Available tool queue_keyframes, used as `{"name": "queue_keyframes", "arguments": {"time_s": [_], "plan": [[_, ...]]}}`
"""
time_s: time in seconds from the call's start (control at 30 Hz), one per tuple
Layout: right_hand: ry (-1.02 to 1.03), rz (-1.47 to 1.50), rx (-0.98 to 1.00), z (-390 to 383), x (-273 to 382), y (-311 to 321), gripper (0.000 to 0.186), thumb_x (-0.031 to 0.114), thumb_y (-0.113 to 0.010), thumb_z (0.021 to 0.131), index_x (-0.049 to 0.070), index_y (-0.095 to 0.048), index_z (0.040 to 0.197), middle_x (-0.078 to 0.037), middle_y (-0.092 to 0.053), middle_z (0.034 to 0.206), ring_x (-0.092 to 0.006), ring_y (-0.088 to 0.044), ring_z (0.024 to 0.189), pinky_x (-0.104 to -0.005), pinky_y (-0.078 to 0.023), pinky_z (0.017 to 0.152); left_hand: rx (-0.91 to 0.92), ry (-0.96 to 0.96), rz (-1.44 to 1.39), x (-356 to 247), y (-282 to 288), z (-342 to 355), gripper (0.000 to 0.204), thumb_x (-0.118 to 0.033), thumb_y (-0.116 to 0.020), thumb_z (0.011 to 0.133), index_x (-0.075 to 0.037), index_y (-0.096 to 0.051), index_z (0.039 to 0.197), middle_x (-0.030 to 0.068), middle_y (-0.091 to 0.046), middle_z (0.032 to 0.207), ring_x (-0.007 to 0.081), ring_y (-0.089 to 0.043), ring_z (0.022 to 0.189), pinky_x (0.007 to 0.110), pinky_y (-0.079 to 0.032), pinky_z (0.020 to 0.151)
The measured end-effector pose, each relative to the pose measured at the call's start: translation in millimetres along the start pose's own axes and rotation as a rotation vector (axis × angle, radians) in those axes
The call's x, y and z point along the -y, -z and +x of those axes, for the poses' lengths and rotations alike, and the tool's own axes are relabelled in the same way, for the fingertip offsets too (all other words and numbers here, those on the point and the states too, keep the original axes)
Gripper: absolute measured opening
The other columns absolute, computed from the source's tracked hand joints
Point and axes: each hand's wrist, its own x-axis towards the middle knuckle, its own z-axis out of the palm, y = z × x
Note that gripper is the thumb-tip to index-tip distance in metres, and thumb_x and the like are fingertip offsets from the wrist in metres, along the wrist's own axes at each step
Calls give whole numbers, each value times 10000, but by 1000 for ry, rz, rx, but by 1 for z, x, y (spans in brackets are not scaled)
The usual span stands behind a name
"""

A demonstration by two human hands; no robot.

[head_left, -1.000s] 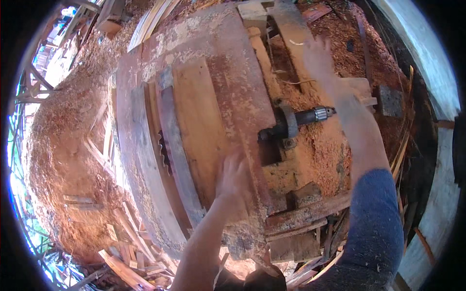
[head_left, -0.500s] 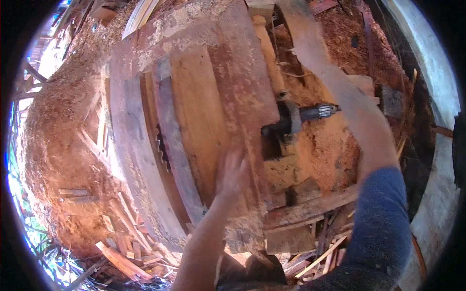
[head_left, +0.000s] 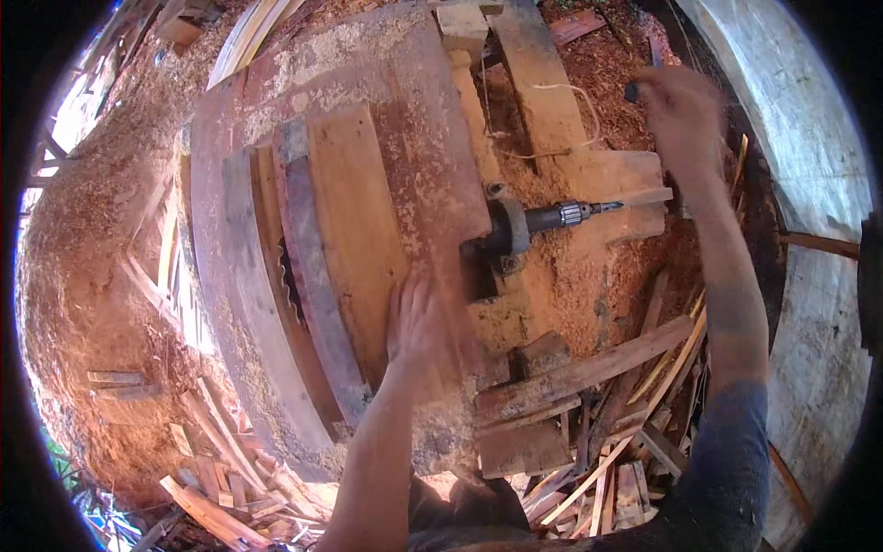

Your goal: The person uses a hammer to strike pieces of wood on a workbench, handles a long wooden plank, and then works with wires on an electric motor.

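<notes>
My left hand (head_left: 414, 317) lies flat on the right edge of a pale board (head_left: 354, 198), its fingers reaching onto it. The board rests on a worn wooden saw table (head_left: 432, 120). Left of it, a toothed saw blade (head_left: 289, 281) shows in a slot between wooden strips. My right hand (head_left: 682, 115) is raised at the far right, its fingers curled round a small dark object (head_left: 631, 92) whose kind I cannot make out. Nearer than that hand, a drill chuck (head_left: 574, 213) with a bit sticks out from a dark shaft and bearing at the table's right side.
A pale cord (head_left: 589, 106) loops over the timber frame beyond the chuck. Wood offcuts (head_left: 607, 497) are heaped at the near right, more at the near left. Sawdust (head_left: 92, 267) covers the ground on the left. A pale slab (head_left: 809, 120) runs along the right.
My right hand has come back from beyond the top edge into view, out to the right, with a small dark object in it. The left hand stays on the board. The whole view has shifted slightly.
</notes>
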Motion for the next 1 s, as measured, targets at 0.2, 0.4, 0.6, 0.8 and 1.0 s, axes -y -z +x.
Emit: {"name": "queue_keyframes", "arguments": {"time_s": [0.2,0.4,0.6,0.8,1.0], "plan": [[160,-480,348,26,-24,-219,208,228,-581,874,127,-742,959,-57,-670,1032,-270,-540,1171,-498,-336,1048,44,-40,-35,3,-13,-3,534,-237,-532,847,-9,-506,1329,190,-375,1491,359,-260,1451,531,-184,1186],[289,-668,637,35,2,-281,254,247,-581,895,153,-755,1055,-43,-688,1190,-272,-488,1292,-596,-209,1135,165,3,4,6,-4,-4,615,-252,-582,781,-15,-497,1342,190,-339,1519,351,-245,1461,539,-177,1190],[239,-628,722,33,-3,-291,233,222,-568,914,178,-768,1025,-64,-717,1132,-269,-456,1341,-599,-168,1159,65,12,-106,4,4,2,471,-223,-572,849,-18,-563,1272,165,-391,1492,341,-312,1418,541,-201,1179],[402,-484,735,18,28,-300,194,197,-608,879,169,-773,977,-48,-731,1025,-264,-511,1257,-558,-216,1162,121,21,-105,4,-4,-5,468,-218,-585,823,-27,-577,1249,170,-428,1445,337,-336,1399,535,-229,1169],[606,-457,755,0,59,-294,168,185,-607,866,160,-773,874,-23,-719,913,-250,-549,1172,-548,-235,1165,8,-36,-47,5,-4,0,529,-236,-586,774,11,-562,1241,191,-433,1432,356,-304,1422,533,-210,1180]]}}
